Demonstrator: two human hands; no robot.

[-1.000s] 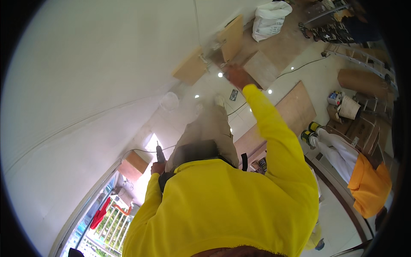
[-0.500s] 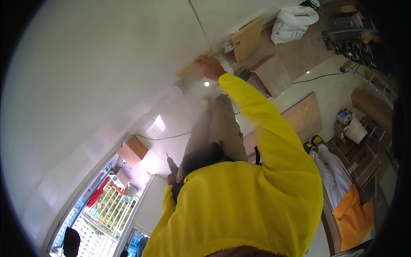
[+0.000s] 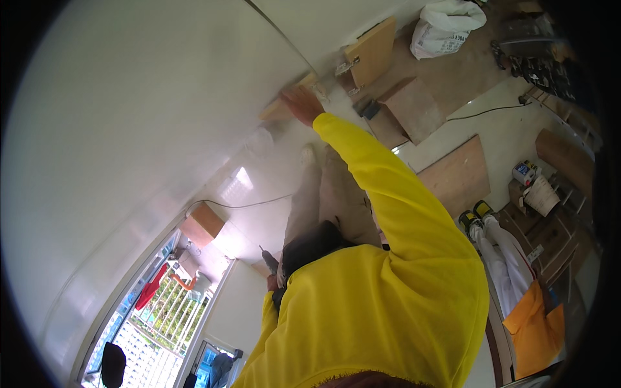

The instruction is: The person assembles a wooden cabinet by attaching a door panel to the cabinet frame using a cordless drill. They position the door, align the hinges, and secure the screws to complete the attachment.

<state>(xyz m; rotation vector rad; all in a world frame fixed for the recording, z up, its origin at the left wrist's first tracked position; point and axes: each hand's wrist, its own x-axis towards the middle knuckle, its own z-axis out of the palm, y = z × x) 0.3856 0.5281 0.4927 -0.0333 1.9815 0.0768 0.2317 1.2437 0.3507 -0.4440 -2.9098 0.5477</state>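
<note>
Down by my left hip, my left hand [image 3: 272, 282] is closed round a dark power drill [image 3: 270, 261] with a thin bit pointing away from me. Most of that hand is hidden behind my yellow sleeve and the black pouch at my waist. My right hand [image 3: 303, 105] reaches far forward to the white wall, over a pale wooden board [image 3: 275, 112] low against it. Its fingers are stretched out and slightly blurred; whether they touch the board is hard to see.
A wooden panel with hinges [image 3: 374, 55] leans near a white sack [image 3: 446, 29]. Brown boards [image 3: 456, 169] and a cardboard box [image 3: 414, 107] lie on the floor. Two people stand at right, near a ladder [image 3: 559, 123]. A cable [image 3: 252, 205] crosses the floor; a railed balcony [image 3: 171, 310] is at lower left.
My right hand has shifted slightly left along the board and wall. The drill in my left hand has moved a little right and down in the picture as the view shifted.
</note>
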